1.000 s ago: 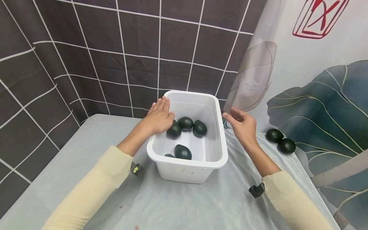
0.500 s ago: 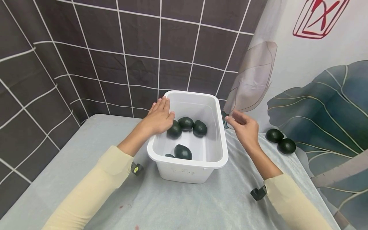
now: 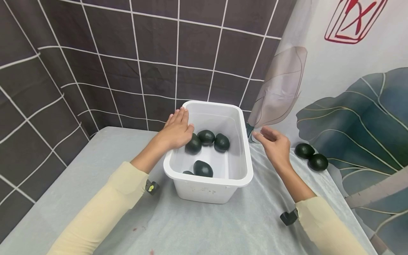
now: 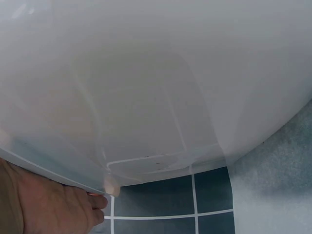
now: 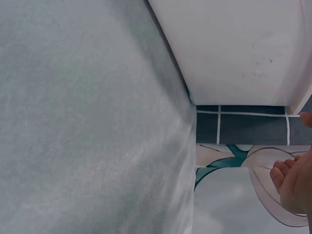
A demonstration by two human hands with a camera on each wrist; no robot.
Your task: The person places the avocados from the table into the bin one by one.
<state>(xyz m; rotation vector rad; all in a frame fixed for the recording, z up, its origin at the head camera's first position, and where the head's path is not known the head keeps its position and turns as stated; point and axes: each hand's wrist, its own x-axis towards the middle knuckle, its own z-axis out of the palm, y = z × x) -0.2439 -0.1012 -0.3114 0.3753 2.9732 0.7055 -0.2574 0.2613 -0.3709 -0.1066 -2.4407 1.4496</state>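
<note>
A white plastic tub (image 3: pixel 204 181) stands on the cloth-covered table with several dark green avocados (image 3: pixel 203 169) inside, some at the far end and some near the front wall. My left hand (image 3: pixel 174 132) rests on the tub's left rim, fingers straight, partly covering one avocado in the head view. In the left wrist view, the left hand (image 4: pixel 58 207) lies along the rim under the tub's pale side wall. My right hand (image 3: pixel 276 146) hovers to the right of the tub, fingers loosely bent, holding nothing. The right wrist view catches the right hand (image 5: pixel 295 183) at its edge.
Two more avocados (image 3: pixel 311 156) lie on the table's right side, beyond the right hand. A dark tiled-pattern curtain (image 3: pixel 153 63) hangs behind and to the left. A leaf-patterned curtain (image 3: pixel 360 117) borders the right edge of the grey-blue table cloth (image 3: pixel 191 230).
My right hand has drifted slightly right and toward me, away from the tub's right rim. The left hand, tub and avocados stay where they were.
</note>
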